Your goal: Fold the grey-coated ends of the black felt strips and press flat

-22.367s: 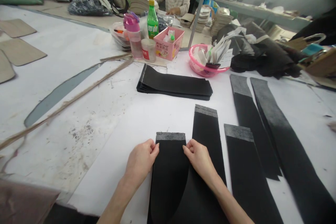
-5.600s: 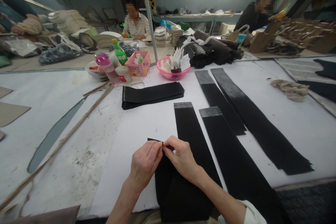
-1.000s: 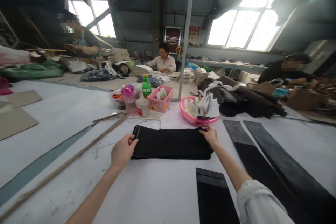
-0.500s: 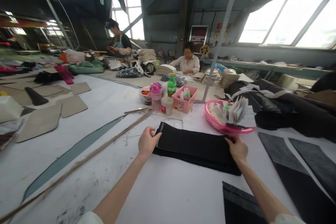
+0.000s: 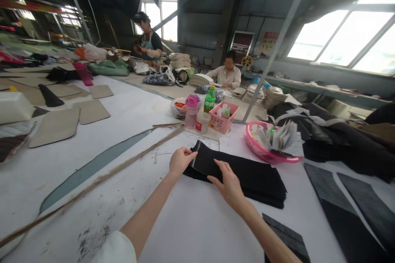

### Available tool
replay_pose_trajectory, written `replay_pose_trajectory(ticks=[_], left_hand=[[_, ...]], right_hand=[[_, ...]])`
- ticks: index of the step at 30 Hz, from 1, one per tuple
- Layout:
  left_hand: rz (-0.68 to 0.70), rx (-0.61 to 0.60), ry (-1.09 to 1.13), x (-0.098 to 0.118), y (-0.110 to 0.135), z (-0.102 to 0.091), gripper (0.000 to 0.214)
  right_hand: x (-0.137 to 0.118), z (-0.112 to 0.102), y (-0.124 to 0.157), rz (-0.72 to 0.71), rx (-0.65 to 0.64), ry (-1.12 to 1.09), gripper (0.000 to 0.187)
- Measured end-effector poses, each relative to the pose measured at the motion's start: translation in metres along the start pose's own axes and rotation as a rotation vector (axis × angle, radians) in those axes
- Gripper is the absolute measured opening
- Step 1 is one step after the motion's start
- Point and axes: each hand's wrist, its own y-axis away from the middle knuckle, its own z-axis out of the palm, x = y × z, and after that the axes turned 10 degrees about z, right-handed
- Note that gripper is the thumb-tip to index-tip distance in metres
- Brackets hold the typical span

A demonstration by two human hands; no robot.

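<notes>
A stack of black fabric pieces (image 5: 256,174) lies on the white tabletop in front of me, its layers showing along the right end. My left hand (image 5: 182,160) pinches the stack's left end, thumb on top beside a pale edge strip. On the left half of the same stack rests my right hand (image 5: 228,181), its fingers stretched out and the thumb apart, touching the top layer. More black and grey fabric pieces (image 5: 348,213) lie flat at the right, and another black piece (image 5: 286,236) is partly behind my right forearm.
Beyond the stack stand a pink basin (image 5: 256,144) of papers, a pink box (image 5: 222,119), a green bottle (image 5: 209,100) and a pink-lidded cup (image 5: 191,113). A metal pole (image 5: 277,49) rises behind them. Beige panels (image 5: 55,127) lie left. Two people work across the table.
My right hand has left the stack's right end and moved left onto its top, near my left hand. The left hand still pinches the left end. The view has shifted slightly.
</notes>
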Motion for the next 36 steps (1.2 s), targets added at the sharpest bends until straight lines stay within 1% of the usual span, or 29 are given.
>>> replay_pose_trajectory(ticks=[1, 3, 5, 7, 10, 14, 19, 26, 36], left_hand=[[-0.006, -0.006, 0.035, 0.000, 0.000, 0.000, 0.033], [-0.017, -0.022, 0.108, 0.001, 0.002, -0.001, 0.036], [-0.024, -0.047, 0.182, 0.003, 0.004, -0.003, 0.038], [-0.029, -0.074, 0.245, 0.005, 0.008, -0.006, 0.039], [-0.045, -0.085, 0.298, 0.004, 0.013, -0.011, 0.034], [-0.056, -0.075, 0.294, -0.006, 0.022, -0.016, 0.025], [0.003, -0.085, 0.211, -0.016, 0.036, -0.021, 0.019], [0.111, -0.053, 0.064, -0.013, 0.052, -0.024, 0.019], [0.137, -0.039, 0.043, -0.012, 0.052, -0.019, 0.018]], right_hand=[[-0.010, 0.011, -0.003, -0.002, -0.005, -0.012, 0.056], [-0.022, 0.028, -0.010, -0.001, 0.010, -0.009, 0.061], [-0.024, 0.039, -0.015, 0.000, 0.040, 0.012, 0.060], [-0.023, 0.044, -0.018, -0.003, 0.066, 0.032, 0.056], [-0.019, 0.047, -0.018, -0.029, 0.072, 0.048, 0.049], [-0.017, 0.049, -0.017, -0.051, 0.069, 0.065, 0.044], [-0.017, 0.052, -0.016, -0.072, 0.082, 0.104, 0.039], [-0.017, 0.056, -0.015, -0.084, 0.084, 0.152, 0.037], [-0.024, 0.058, -0.014, -0.089, 0.100, 0.187, 0.039]])
